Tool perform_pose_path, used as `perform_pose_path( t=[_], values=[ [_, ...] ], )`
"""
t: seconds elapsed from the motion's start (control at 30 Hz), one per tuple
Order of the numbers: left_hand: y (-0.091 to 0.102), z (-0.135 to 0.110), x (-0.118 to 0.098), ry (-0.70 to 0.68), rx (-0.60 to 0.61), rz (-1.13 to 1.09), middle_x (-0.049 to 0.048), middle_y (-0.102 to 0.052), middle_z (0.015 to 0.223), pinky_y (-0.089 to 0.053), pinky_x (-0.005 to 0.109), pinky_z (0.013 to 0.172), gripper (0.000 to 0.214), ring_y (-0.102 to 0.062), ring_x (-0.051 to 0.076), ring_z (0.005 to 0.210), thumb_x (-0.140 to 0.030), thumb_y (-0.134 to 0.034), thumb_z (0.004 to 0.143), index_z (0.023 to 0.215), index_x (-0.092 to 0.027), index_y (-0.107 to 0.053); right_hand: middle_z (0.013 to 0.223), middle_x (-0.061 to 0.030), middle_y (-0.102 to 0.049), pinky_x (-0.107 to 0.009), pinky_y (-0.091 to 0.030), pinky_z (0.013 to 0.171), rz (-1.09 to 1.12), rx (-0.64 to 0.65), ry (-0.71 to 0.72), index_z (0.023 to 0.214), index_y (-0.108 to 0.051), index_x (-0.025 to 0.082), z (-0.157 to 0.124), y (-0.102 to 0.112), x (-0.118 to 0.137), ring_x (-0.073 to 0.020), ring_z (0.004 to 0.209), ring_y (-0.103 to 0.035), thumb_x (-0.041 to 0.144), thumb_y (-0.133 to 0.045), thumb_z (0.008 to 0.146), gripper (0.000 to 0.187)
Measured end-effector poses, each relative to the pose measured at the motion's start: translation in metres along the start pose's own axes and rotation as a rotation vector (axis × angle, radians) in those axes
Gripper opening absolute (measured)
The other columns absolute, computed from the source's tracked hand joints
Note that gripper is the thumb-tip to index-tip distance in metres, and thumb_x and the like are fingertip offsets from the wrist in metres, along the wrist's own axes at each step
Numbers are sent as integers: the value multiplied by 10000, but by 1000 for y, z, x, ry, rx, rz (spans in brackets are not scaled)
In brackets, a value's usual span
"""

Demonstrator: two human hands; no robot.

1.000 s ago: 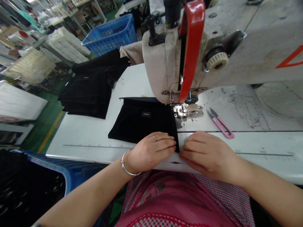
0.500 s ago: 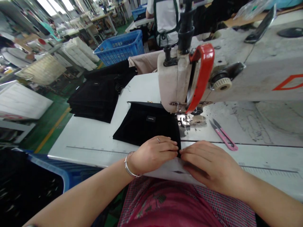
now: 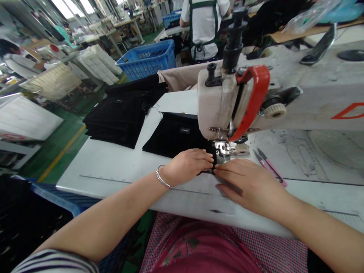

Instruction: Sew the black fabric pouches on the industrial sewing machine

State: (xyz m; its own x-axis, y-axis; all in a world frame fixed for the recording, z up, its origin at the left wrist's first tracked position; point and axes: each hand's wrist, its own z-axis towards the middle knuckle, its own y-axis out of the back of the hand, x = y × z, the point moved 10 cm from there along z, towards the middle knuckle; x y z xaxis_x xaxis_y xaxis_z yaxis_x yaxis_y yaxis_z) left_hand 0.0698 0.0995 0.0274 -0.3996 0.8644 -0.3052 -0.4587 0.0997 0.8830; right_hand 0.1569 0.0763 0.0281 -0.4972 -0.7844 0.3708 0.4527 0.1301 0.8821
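A flat black cloth piece [image 3: 173, 134] with a small dark label [image 3: 185, 131] lies on the sewing table, its right edge at the presser foot [image 3: 223, 148] of the sewing machine [image 3: 212, 102]. My left hand [image 3: 189, 165], with a ring and a bangle, is closed on the near right corner of the cloth, fingers pressed together and thumb hidden. At the same edge, just before the foot, my right hand [image 3: 250, 180] pinches the cloth with its fingertips. Pink-handled thread snips [image 3: 270, 167] lie beyond my right hand, partly covered by it.
A stack of black cloth pieces [image 3: 113, 117] sits on the table's left side. Behind it stands a blue basket [image 3: 146, 60]. A blue crate [image 3: 57, 199] holding dark items is at lower left. A person in a white shirt [image 3: 204, 30] works farther back.
Both hands and the black cloth have moved away from me, farther along under the presser foot. My right hand now covers part of the snips. The view has shifted slightly.
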Motion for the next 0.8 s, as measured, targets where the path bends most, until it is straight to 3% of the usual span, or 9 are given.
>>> perform_pose_path(
  t=[0.53,0.8],
  values=[
    [6,23,58,198,-72,19,19,-700,1071,-503,287,962,176,-640,151,1037,-171,-565,927,1012,-217,-712,1357,-101,-526,-446,-421,1016,-183,-60,-132,1292,-541,103,10,-9,-24,-289,1196,-498,352,-528,908,458],
    [7,25,71,259,-87,67,34,-699,1063,-517,282,891,153,-650,173,997,-192,-596,911,961,-222,-737,1310,-90,-569,-438,-429,985,-148,-85,-101,1233,-591,124,12,-8,-23,-271,1179,-514,293,-495,932,358]
  ],
)
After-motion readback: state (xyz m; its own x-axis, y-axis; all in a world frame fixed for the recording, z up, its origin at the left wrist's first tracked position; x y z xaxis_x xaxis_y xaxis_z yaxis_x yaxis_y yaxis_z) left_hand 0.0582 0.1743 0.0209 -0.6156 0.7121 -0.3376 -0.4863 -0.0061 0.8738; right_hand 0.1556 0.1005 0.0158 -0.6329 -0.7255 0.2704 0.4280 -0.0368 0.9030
